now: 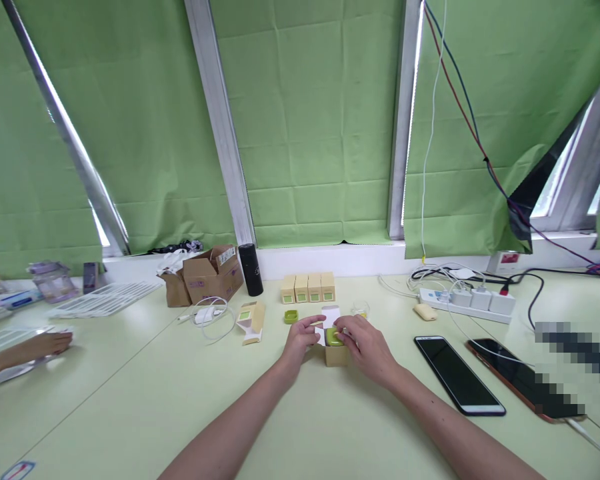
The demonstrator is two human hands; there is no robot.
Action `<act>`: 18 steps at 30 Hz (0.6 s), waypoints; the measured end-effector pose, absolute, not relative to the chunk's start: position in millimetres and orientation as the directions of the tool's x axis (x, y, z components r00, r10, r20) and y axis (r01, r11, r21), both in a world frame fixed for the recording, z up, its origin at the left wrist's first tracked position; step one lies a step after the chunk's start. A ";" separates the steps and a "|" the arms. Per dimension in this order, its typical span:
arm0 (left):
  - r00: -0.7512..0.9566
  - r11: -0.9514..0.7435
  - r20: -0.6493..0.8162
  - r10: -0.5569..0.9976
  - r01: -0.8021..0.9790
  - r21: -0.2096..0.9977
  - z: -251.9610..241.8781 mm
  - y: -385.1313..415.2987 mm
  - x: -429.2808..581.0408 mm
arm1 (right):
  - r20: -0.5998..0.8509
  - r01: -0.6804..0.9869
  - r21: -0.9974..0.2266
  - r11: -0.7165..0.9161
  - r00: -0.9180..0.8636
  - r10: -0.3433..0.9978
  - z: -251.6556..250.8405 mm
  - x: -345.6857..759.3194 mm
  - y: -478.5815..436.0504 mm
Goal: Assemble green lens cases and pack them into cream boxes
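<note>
In front of me, a small open cardboard box (336,358) stands on the table with its white-lined flaps spread. A small yellow-green case (333,337) sits at its opening, partly covered by fingers. My right hand (369,345) pinches the green case from above, thumb and fingertips on its right side. My left hand (300,341) is at the box's left side, its curved fingers at a white flap. Just behind the left hand lies a green rectangular piece (291,317). A clear plastic piece (361,310) lies behind the right hand.
Several closed small boxes (308,289) stand in a row at the back. An opened box (251,323), a white charger with cable (209,315), a carton (213,277) and a black bottle (251,269) are left. Phones (459,375) and a power strip (467,304) lie right. Another person's hand (50,343) is far left.
</note>
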State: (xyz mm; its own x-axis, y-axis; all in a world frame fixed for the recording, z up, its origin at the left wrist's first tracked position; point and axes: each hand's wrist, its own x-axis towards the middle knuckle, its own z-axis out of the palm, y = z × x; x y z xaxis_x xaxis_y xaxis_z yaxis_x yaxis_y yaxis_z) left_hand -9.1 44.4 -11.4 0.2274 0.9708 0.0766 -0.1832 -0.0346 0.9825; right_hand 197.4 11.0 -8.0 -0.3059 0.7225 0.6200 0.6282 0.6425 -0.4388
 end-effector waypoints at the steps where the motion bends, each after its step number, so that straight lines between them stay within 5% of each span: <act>1: 0.227 -0.036 0.078 0.971 -0.185 0.982 -12.4 44.8 -9.4 | 0.628 0.623 -0.443 0.645 -0.298 0.719 -9.2 196.9 11.8; 18: 0.217 -0.047 0.085 0.972 -0.175 0.984 -11.6 42.9 -8.2 | 0.584 0.523 -0.648 0.554 -0.127 0.802 -17.7 192.2 20.3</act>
State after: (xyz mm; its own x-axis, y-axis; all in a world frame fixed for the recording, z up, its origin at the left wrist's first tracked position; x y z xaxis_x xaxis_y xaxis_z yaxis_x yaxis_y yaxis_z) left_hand -8.2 42.9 -11.6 0.2172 0.9724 0.0847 -0.1748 -0.0466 0.9835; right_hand 192.2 20.3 -17.7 -0.1266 0.8018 0.5841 0.5226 0.5544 -0.6477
